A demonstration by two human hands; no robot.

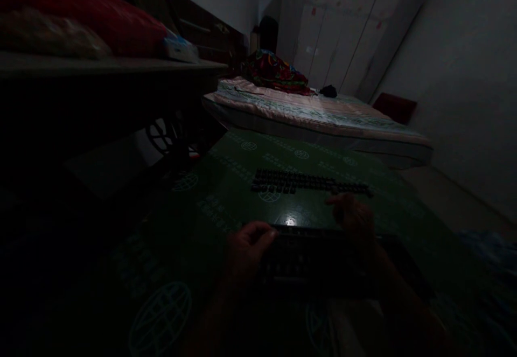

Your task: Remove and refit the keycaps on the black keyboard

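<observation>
The room is very dark. A black keyboard (307, 257) lies on a green mat (226, 184) printed with globe marks. My left hand (246, 249) is curled round the keyboard's left end, gripping it. My right hand (353, 217) hovers over the keyboard's far right part with the fingers bent and one finger pointing left; whether it pinches anything is too dim to make out. Beyond the keyboard, rows of loose black keycaps (307, 182) are laid out on the mat.
A mattress (315, 114) with a striped sheet and a crumpled colourful cloth (274, 71) lies on the floor behind the mat. At left stands a dark table (109, 66) bearing red bundles. White wardrobe doors (343, 28) fill the back wall.
</observation>
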